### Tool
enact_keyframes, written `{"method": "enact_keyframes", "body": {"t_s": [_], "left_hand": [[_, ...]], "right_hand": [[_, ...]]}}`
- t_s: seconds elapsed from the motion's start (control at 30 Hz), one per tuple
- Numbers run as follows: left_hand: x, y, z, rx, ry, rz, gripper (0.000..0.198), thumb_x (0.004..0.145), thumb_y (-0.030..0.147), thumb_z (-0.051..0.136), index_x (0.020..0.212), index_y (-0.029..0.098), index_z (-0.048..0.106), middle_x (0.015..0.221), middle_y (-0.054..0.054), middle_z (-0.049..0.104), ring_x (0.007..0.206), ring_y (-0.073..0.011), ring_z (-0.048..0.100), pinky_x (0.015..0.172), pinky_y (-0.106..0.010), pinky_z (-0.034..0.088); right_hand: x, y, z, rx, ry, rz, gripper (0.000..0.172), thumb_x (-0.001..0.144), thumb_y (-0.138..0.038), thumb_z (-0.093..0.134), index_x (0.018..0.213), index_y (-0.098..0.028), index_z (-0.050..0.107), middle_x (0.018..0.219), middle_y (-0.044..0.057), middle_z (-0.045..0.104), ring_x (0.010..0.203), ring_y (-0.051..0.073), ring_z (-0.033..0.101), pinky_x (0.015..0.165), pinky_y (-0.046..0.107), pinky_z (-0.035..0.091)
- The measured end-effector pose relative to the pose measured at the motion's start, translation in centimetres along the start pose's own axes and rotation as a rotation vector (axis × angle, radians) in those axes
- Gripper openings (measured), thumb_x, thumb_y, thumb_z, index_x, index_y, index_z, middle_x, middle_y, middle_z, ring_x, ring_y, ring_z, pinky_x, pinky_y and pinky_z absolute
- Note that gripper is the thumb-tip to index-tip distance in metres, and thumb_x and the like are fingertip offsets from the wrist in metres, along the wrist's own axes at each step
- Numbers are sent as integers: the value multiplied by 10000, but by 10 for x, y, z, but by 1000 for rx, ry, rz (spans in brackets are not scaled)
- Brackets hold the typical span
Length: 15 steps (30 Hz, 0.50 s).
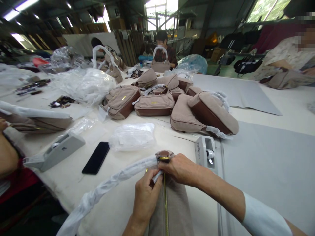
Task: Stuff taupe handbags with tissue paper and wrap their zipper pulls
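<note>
A taupe handbag (172, 206) with a gold zipper lies on the table edge in front of me. Its strap (110, 185) is wrapped in white plastic film and runs down to the lower left. My left hand (145, 196) is closed in a pinch on the loose end of the white wrap beside the zipper. My right hand (180, 168) is closed over the bag's brown strap tab with its gold fitting (164, 156).
A tape dispenser (205, 152) stands right of my hands, another (56, 152) at left beside a black phone (96, 158) and a plastic bag (133, 136). Several finished handbags (172, 105) are piled mid-table. Grey sheets (265, 154) cover the right. Other people work around the table.
</note>
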State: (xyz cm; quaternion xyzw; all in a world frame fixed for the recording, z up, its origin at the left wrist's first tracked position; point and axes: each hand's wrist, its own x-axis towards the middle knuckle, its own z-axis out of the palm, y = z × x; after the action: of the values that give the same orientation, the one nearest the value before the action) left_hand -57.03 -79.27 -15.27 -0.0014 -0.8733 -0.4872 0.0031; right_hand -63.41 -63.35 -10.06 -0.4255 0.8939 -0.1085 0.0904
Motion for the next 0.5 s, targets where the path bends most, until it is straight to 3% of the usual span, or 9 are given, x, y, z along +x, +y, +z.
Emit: {"method": "enact_keyframes", "body": {"t_s": [0.13,0.27,0.37,0.43,0.5], "left_hand": [[1,1,-2,-22,-10,-53,294,782,413,550,915,185,677,597,22,613,496,-126,507,494,-213,417],[0,-1,-4,-24,-2,-124,382,743,522,534,866,189,674,518,35,578,479,-143,531,487,-216,422],[-4,-8,-5,-21,31,-195,459,679,618,532,820,202,662,459,44,554,453,-157,536,463,-220,419],[-9,-14,-3,-46,44,-244,497,650,660,533,801,202,655,461,40,570,456,-162,546,476,-224,434],[-14,-19,0,-91,70,-282,524,626,678,551,805,196,651,484,32,593,483,-168,565,502,-227,455]], "right_hand": [[0,-4,-2,-51,2,11,138,851,-194,493,906,-159,615,893,97,666,891,203,584,708,280,456],[-6,-5,3,-118,97,6,202,901,-260,443,991,-203,614,955,78,666,893,187,583,654,250,444],[-24,1,24,-133,243,67,282,931,-247,397,1154,-302,561,795,1,676,686,129,590,557,212,399],[-46,6,43,-119,399,151,346,931,-179,357,1221,-266,526,629,-20,639,540,109,550,535,212,388],[-75,12,60,-43,629,332,340,917,-168,352,1194,-183,549,663,15,652,557,116,562,587,229,421]]}}
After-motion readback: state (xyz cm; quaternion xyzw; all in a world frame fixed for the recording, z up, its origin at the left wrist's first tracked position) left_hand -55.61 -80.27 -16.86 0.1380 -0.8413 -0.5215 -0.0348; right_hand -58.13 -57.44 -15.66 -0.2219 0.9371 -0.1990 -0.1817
